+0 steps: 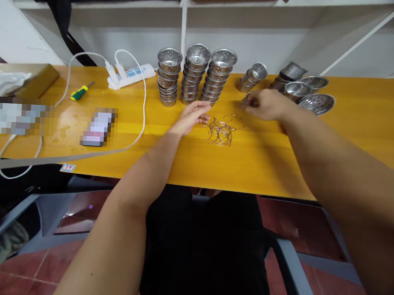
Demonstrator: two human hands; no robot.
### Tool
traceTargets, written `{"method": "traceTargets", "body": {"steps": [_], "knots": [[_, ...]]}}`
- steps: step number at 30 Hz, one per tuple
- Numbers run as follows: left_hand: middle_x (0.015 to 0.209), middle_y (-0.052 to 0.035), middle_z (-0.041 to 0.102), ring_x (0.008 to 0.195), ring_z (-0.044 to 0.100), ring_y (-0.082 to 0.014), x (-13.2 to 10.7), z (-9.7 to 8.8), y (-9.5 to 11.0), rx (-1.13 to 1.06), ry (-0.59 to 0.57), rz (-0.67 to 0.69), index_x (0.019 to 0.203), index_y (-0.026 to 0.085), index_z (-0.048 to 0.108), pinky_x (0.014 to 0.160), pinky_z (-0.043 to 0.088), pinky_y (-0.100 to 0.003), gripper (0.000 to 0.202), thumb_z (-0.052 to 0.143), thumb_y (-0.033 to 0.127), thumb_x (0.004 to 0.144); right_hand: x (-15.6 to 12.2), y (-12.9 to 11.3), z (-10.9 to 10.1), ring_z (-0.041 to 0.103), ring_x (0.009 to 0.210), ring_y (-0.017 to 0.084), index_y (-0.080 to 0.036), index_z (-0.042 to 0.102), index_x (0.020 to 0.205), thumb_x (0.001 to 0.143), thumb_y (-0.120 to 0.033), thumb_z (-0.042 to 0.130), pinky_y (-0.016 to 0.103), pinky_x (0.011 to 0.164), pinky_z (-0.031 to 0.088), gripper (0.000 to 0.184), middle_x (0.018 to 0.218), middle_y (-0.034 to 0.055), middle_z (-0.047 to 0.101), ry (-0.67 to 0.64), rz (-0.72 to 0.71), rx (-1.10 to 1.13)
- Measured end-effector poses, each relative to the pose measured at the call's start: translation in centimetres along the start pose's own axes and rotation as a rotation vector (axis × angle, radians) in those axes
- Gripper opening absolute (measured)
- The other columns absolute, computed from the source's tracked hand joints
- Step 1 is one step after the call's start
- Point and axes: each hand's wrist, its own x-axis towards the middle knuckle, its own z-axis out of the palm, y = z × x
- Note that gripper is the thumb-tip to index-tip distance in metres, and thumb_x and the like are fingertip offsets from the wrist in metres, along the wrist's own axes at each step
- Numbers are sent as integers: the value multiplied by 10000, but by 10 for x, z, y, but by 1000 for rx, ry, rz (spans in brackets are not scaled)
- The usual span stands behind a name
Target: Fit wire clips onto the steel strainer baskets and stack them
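Observation:
My left hand (191,117) rests on the table in front of the stacked perforated metal cups, its fingers stretched out and holding nothing visible. Beside its fingertips lies a loose pile of thin curved metal wires (220,133). My right hand (267,104) is to the right of the pile, with its fingers pinched together; a small bit of metal shows at the fingertips, too blurred to name. Three tall stacks of cups stand behind my left hand: a left stack (168,78), a middle stack (196,72) and a right stack (219,76). A tilted short stack (253,77) lies beyond my right hand.
More metal cups (297,89) and a perforated strainer (317,103) lie at the right. Leftward are a white power strip (132,76) with cables, a green-yellow screwdriver (80,92), a blurred phone (99,127) and a cardboard box (38,84). A shelf wall stands behind.

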Motion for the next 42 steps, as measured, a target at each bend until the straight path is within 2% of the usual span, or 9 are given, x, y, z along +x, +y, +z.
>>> {"method": "traceTargets", "body": {"steps": [4,7,10,16,19,23,27,37,42], "knots": [[1604,-90,869,1112,903,-165,-2,1,0,109,-136,25,1486,267,799,1034,724,-302,388,942,431,1165,-22,-52,7,781,971,295,-251,761,1018,1078,-190,963,484,1029,695,219,1027,86,846,-66,-79,510],[1445,-64,904,1136,896,-197,-1,0,-1,121,-179,4,1529,294,793,1046,720,-337,390,886,503,1213,-25,-84,28,820,1062,339,-304,760,1072,994,-569,1125,571,1150,764,458,1073,72,858,-46,-149,820],[1264,-36,873,1040,830,-196,-2,0,-3,77,-101,51,1399,284,818,949,697,-357,283,888,493,1221,-21,-97,48,849,1134,352,-308,798,1175,936,-634,1140,575,1155,778,529,1143,76,874,-74,-233,954],[992,-54,776,948,733,-227,-5,7,0,84,-20,29,1081,279,793,858,608,-395,561,867,824,1189,-23,-89,65,840,1216,361,-309,838,1129,942,-500,1055,599,1197,760,345,1155,87,863,-94,-386,979],[961,-63,731,872,670,-216,-2,10,0,91,-33,37,1054,262,774,777,525,-385,703,851,957,1126,-29,-81,69,782,1137,359,-319,808,1063,944,-524,1063,615,1154,734,348,1165,95,829,39,-401,842],[946,-43,669,786,573,-186,1,9,-2,70,-77,63,996,257,791,708,384,-379,713,839,955,1131,-35,-74,72,635,875,276,-309,782,1034,1000,-833,1025,504,860,664,578,985,70,743,139,-324,760],[968,-32,688,861,700,-200,-3,10,1,121,-55,5,1018,255,831,749,508,-371,639,920,879,1125,-39,-79,71,499,754,223,-302,708,930,941,-1183,878,413,675,493,897,810,33,617,126,-274,885],[962,-45,737,1050,849,-270,-10,13,12,110,-20,-100,1039,264,825,835,664,-395,589,1045,809,1050,-32,-79,72,374,672,162,-268,639,754,898,-1148,971,372,636,295,952,677,-17,489,38,-314,1012],[955,-47,721,1008,837,-241,-8,9,10,111,-55,-50,1003,244,827,761,631,-332,663,1028,876,1025,-24,-76,79,440,704,187,-271,598,733,908,-1134,967,396,665,431,956,713,5,491,116,-252,1053]]}}
